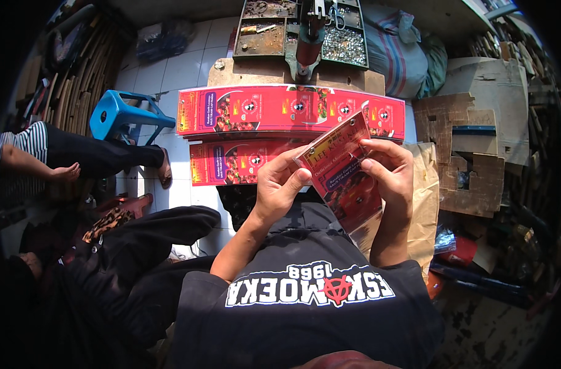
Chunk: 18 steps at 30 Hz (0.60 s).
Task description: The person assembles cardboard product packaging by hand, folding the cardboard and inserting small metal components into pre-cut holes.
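A glossy red printed strip (348,178) with food pictures slants up between my two hands, one short end raised toward the far side. My left hand (279,183) holds its left edge, thumb on the front. At its right edge, my right hand (389,171) pinches the strip between thumb and fingers, near the upper corner. Small round dots, perhaps eyelets, show at the raised corners. Beyond my hands lies a stack of similar red strips (274,114). Another red strip (210,163) lies nearer to me, partly behind my left hand.
A dark press-like machine (309,46) stands beyond the stack, between compartment trays (342,46) of small metal pieces. A blue stool (111,114) and another person's hand (65,172) are at left. Cardboard sheets (471,147), brown paper (423,203) and a sack (394,49) lie rightward.
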Each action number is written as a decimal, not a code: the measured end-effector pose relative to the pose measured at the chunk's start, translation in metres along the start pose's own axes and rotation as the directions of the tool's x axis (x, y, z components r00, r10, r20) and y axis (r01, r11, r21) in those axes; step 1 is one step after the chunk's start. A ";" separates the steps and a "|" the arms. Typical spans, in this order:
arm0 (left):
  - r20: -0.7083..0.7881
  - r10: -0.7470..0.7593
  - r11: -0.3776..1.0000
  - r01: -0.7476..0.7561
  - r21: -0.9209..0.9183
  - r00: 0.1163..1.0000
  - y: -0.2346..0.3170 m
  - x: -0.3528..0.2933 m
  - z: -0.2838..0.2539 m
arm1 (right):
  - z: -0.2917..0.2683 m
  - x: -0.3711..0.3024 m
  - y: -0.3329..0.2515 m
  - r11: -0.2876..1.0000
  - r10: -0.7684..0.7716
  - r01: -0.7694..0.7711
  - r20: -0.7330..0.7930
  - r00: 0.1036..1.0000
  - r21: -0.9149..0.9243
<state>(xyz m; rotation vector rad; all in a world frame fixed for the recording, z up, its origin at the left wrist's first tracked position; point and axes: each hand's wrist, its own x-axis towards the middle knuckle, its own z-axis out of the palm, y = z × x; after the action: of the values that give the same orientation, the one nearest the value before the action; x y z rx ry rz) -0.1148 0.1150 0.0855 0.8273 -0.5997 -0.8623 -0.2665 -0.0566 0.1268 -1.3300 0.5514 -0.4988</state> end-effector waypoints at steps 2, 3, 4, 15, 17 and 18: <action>0.038 0.053 0.998 -0.051 -0.042 0.998 -0.008 -0.002 -0.007 | -0.001 0.003 -0.001 0.999 0.020 -0.021 0.025 0.999 0.048; 0.040 0.085 0.995 -0.082 -0.064 0.996 -0.012 -0.004 -0.009 | -0.002 0.004 -0.001 0.997 0.027 -0.030 0.044 0.999 0.073; 0.041 0.117 0.990 -0.113 -0.086 0.992 -0.014 -0.006 -0.010 | -0.002 0.006 -0.001 0.994 0.034 -0.040 0.063 0.997 0.098; -0.102 0.327 0.903 -0.279 0.325 0.939 0.005 0.005 0.006 | 0.006 0.016 0.010 0.957 0.117 -0.140 0.103 0.988 0.254; -0.101 0.366 0.873 -0.304 0.381 0.925 0.005 0.007 0.006 | 0.008 0.016 0.011 0.956 0.116 -0.140 0.108 0.987 0.256; -0.100 0.386 0.857 -0.316 0.408 0.917 0.006 0.008 0.005 | 0.010 0.016 0.010 0.956 0.120 -0.146 0.112 0.986 0.256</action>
<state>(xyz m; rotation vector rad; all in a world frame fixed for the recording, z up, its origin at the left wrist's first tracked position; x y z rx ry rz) -0.1123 0.1088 0.0941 1.0958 -0.7462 -0.3278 -0.2474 -0.0568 0.1167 -1.0490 0.4738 -0.3804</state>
